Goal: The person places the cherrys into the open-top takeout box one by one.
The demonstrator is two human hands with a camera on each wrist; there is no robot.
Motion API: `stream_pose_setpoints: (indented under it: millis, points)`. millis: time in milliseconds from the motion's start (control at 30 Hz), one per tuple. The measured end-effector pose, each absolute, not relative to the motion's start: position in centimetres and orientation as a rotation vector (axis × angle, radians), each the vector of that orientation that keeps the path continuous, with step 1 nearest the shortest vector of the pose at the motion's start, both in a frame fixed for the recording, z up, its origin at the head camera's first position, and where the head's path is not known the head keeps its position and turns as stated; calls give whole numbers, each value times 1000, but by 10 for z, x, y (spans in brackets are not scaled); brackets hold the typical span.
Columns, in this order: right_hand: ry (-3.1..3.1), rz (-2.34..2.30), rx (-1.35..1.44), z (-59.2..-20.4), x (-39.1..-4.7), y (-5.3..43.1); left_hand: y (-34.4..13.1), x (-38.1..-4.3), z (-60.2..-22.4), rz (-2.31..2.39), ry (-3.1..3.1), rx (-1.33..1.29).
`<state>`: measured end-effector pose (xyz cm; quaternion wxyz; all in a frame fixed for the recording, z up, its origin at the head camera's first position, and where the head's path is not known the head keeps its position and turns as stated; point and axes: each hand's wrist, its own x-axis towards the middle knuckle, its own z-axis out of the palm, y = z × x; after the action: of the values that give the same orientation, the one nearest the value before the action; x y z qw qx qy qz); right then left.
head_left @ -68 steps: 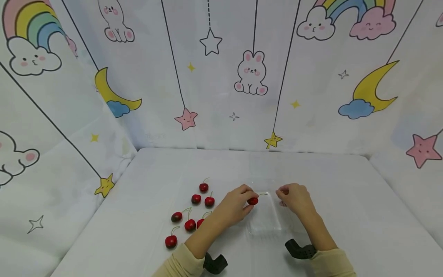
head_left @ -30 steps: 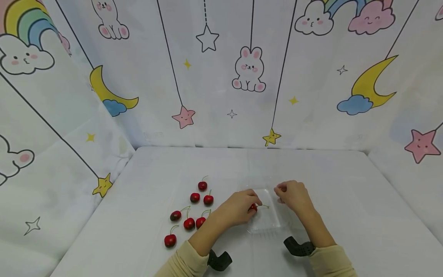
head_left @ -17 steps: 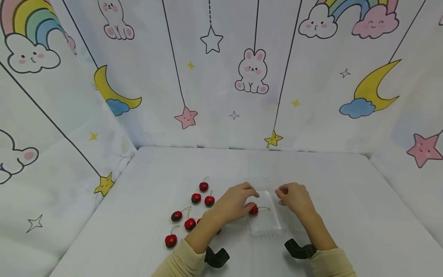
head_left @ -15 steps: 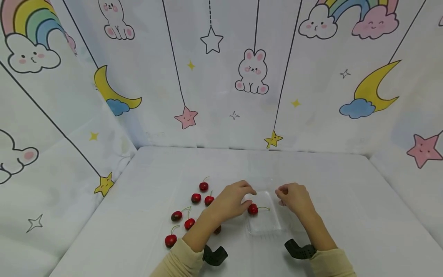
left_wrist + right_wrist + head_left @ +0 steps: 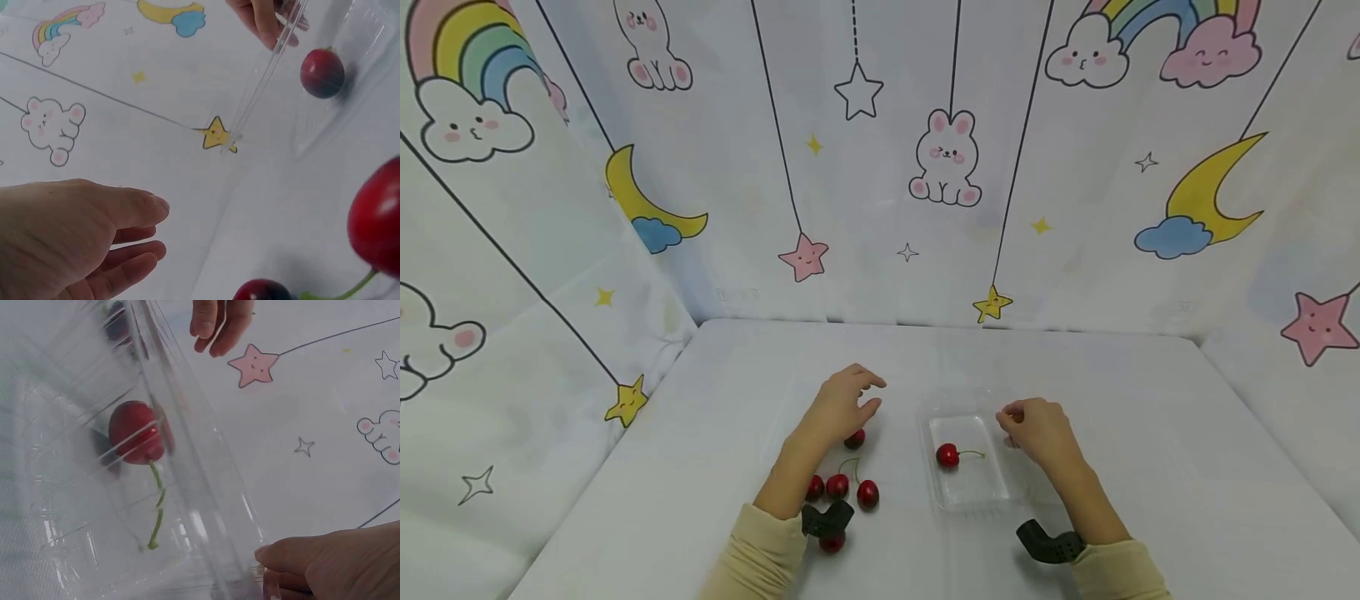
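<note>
My left hand hovers over the loose cherries at the left, its thumb and fingers apart with nothing between them. In the left wrist view two cherries show at the lower right, away from those fingertips. A clear plastic box stands in front of me at the middle of the table. One red cherry lies inside it, its green stem pointing toward my right hand. That right hand pinches the box's right edge between thumb and fingers, the thumb on the rim in the right wrist view.
Several stemmed cherries lie on the white table left of the box, some hidden under my left forearm. A black wrist mount overlaps them; another mount is on the right wrist. Printed cloth walls enclose the table.
My left hand lowered a cherry into the box, let go of it, and moved left over the loose cherries. My right hand stayed at the box's edge.
</note>
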<state>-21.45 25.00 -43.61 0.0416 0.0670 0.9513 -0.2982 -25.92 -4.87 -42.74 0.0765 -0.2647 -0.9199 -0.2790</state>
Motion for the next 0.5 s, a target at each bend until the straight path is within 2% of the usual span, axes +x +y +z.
stream_pose_setpoints:
  millis: [267,500]
  points:
    - [2905,-904,222,-437,-214,252,-69,-270,-441,-818,-2876,-580]
    - [2898,-917,223,-434,-213,250,-73,-273,-449,-736,-2917,-504]
